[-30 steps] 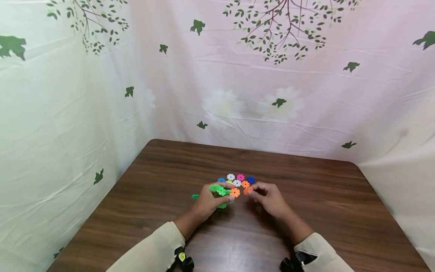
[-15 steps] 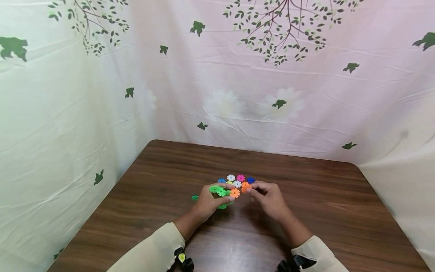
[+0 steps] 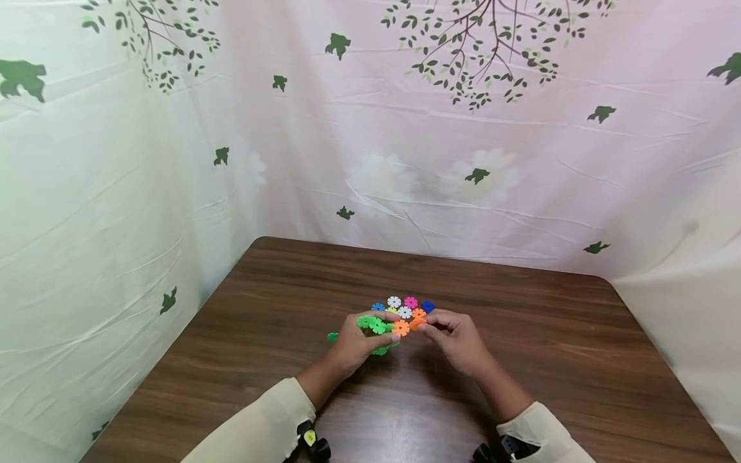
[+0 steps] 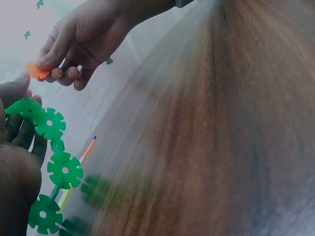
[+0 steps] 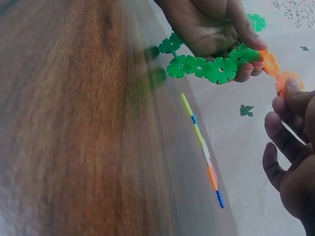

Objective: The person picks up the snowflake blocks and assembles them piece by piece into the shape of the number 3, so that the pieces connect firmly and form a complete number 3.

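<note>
My left hand (image 3: 353,341) grips a chain of green flower-shaped interlocking discs (image 5: 220,70). An orange disc (image 3: 401,328) sits at the chain's right end, by the left fingertips. Between thumb and fingertips, my right hand (image 3: 463,337) pinches a second orange disc (image 5: 288,81), tilted and with its edge right at the first orange one. In the left wrist view the green discs (image 4: 65,170) hang down past the palm, linked at angles to one another. Part of the chain is hidden behind the left hand.
Just beyond the hands, loose discs lie flat on the brown wooden table (image 3: 509,308): white (image 3: 394,301), pink (image 3: 410,302), dark blue (image 3: 428,306), light blue (image 3: 377,307) and others. A patterned cloth (image 3: 405,212) hangs behind the table and at both sides.
My right hand has shifted slightly left, bringing its orange disc from a gap away up to the orange disc on the chain. The left hand has stayed in place.
</note>
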A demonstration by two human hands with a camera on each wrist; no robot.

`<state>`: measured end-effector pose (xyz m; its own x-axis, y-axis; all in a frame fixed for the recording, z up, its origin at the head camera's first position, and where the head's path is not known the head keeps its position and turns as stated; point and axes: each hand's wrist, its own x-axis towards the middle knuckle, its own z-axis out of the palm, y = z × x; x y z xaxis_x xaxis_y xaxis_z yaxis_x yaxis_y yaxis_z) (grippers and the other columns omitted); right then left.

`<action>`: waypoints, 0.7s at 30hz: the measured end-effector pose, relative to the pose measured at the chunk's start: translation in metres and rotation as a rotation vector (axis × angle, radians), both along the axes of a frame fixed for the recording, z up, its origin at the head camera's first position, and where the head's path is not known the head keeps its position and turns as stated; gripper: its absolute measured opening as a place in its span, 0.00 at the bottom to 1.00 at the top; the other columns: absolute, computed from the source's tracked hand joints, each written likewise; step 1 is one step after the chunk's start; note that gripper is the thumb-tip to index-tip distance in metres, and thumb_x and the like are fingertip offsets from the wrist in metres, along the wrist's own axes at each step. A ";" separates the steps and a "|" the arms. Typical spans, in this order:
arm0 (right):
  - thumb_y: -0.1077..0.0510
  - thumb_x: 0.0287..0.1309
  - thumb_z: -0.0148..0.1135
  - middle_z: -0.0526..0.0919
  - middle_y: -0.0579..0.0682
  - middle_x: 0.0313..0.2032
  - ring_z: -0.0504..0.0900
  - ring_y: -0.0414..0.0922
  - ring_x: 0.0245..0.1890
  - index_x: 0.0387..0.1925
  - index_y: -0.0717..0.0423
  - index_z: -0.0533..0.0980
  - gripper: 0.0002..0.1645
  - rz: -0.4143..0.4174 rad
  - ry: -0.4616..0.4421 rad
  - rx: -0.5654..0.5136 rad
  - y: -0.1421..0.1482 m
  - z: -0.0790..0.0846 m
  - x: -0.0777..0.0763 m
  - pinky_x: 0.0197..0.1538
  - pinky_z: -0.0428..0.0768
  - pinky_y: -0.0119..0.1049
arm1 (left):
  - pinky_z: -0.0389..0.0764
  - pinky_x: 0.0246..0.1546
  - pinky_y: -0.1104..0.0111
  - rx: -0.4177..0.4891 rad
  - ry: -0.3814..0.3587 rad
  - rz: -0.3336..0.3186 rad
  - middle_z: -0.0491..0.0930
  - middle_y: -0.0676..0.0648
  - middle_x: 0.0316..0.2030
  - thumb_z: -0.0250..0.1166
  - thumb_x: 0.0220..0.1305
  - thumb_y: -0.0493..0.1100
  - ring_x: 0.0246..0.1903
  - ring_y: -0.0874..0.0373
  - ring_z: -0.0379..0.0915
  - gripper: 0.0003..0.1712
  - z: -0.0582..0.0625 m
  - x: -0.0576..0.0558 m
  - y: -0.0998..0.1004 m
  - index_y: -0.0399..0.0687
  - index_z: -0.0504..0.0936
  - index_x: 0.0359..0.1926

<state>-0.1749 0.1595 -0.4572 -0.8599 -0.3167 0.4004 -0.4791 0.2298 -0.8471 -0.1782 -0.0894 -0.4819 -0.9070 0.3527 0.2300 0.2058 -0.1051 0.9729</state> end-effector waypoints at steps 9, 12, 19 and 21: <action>0.68 0.71 0.69 0.85 0.58 0.30 0.79 0.34 0.31 0.37 0.58 0.89 0.07 0.003 0.049 0.015 -0.003 -0.005 -0.001 0.34 0.82 0.30 | 0.86 0.39 0.75 -0.021 -0.005 0.002 0.89 0.35 0.55 0.77 0.69 0.37 0.39 0.69 0.86 0.21 0.001 -0.001 0.000 0.33 0.87 0.60; 0.68 0.71 0.69 0.85 0.58 0.30 0.80 0.37 0.30 0.36 0.59 0.89 0.07 0.004 0.061 0.016 -0.005 -0.005 0.000 0.34 0.82 0.30 | 0.86 0.39 0.76 -0.031 0.001 0.004 0.89 0.33 0.56 0.77 0.68 0.36 0.39 0.69 0.85 0.21 0.001 -0.001 0.000 0.33 0.88 0.59; 0.70 0.69 0.69 0.83 0.65 0.27 0.79 0.37 0.27 0.34 0.57 0.88 0.09 -0.021 0.111 0.004 -0.010 -0.007 0.004 0.32 0.81 0.30 | 0.87 0.41 0.76 -0.035 0.026 -0.003 0.87 0.29 0.58 0.77 0.68 0.34 0.43 0.70 0.85 0.20 0.003 0.000 0.000 0.31 0.88 0.58; 0.70 0.68 0.70 0.82 0.64 0.26 0.78 0.36 0.27 0.32 0.55 0.88 0.11 -0.036 0.126 0.008 -0.012 -0.007 0.005 0.31 0.80 0.30 | 0.87 0.42 0.77 -0.025 0.028 -0.006 0.86 0.28 0.58 0.77 0.67 0.33 0.45 0.70 0.85 0.20 0.003 0.001 0.000 0.29 0.88 0.58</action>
